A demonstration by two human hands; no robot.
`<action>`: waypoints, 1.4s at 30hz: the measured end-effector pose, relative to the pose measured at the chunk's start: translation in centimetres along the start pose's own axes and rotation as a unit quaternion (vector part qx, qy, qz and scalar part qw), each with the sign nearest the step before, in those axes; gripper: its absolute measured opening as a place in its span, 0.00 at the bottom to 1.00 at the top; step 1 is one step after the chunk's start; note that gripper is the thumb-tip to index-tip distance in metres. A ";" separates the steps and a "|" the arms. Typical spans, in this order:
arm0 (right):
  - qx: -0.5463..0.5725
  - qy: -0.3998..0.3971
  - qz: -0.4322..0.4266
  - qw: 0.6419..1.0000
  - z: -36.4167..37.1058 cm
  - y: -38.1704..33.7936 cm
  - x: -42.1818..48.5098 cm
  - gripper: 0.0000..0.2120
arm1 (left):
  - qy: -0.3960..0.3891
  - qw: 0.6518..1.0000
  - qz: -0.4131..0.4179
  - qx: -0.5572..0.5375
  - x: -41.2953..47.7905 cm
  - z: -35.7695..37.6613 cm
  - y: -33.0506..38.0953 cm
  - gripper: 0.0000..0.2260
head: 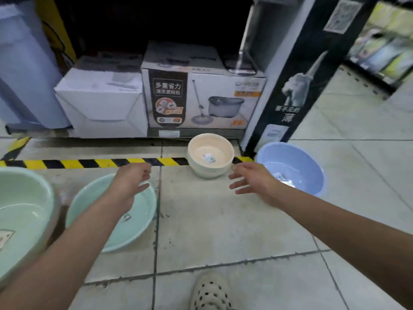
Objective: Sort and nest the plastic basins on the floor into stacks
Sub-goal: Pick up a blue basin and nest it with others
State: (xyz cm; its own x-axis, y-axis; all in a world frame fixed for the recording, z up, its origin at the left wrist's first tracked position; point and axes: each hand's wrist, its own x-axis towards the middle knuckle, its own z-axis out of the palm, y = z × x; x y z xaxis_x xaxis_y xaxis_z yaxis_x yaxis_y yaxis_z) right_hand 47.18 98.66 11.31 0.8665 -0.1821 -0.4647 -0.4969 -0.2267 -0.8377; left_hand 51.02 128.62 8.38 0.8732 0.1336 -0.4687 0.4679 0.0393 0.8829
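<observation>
A stack of several nested cream basins (210, 173) stands on the tiled floor by the striped tape, with a label in the top one. A blue basin (297, 157) sits to its right. A pale turquoise basin (138, 222) lies at centre left, and a larger green basin (24, 209) at the far left edge. My left hand (131, 182) hovers over the turquoise basin's far rim, fingers apart and empty. My right hand (252, 182) is spread open between the cream stack and the blue basin, holding nothing.
Black-and-yellow tape (89, 163) runs across the floor before a low shelf holding a white box (102, 104) and a mop-bucket box (201, 97). A black display stand (297, 86) rises right of them. My sandalled foot (210, 294) is at the bottom.
</observation>
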 end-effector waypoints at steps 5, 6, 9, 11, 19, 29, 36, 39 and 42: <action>-0.021 0.092 0.054 0.994 -11.8 2.9 -4.1 0.12 | -0.108 0.994 -0.027 0.021 -1.5 11.3 0.6 0.07; -0.021 0.102 0.061 0.993 -13.9 3.7 -4.7 0.13 | -0.122 0.992 -0.037 0.023 -1.6 13.2 0.4 0.08; -0.005 0.136 0.083 0.987 -18.7 6.4 -5.5 0.14 | -0.155 0.985 -0.074 0.024 -2.2 18.2 -0.4 0.08; 0.015 0.159 0.099 0.982 -20.7 8.4 -5.1 0.15 | -0.169 0.981 -0.088 0.025 -2.3 21.4 -1.1 0.09; 0.047 0.262 0.156 0.951 -26.4 17.3 3.9 0.23 | -0.210 0.968 -0.111 0.085 1.1 33.0 -6.9 0.22; 0.139 0.203 0.169 0.954 -28.6 22.4 15.0 0.17 | -0.134 0.983 -0.053 0.111 9.5 42.7 -11.9 0.27; 0.201 0.243 0.162 0.935 -25.6 22.8 16.7 0.13 | -0.161 0.980 0.016 0.113 10.6 41.4 -12.7 0.31; 0.208 0.262 0.119 0.935 -23.4 21.7 14.7 0.13 | -0.150 0.982 0.056 0.099 9.0 38.9 -11.7 0.18; 0.199 0.256 0.056 0.944 -20.9 19.7 12.0 0.12 | -0.107 0.990 0.083 0.049 7.1 34.8 -10.4 0.24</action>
State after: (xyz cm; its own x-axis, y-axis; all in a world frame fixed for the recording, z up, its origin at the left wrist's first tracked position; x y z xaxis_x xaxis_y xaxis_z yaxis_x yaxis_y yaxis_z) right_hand 46.74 72.03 -4.80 0.6224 -0.6459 -0.4422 -0.4389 0.1797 -0.8804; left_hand 57.12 94.71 -5.09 0.9429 -0.0840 -0.3224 0.3177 -0.0641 0.9460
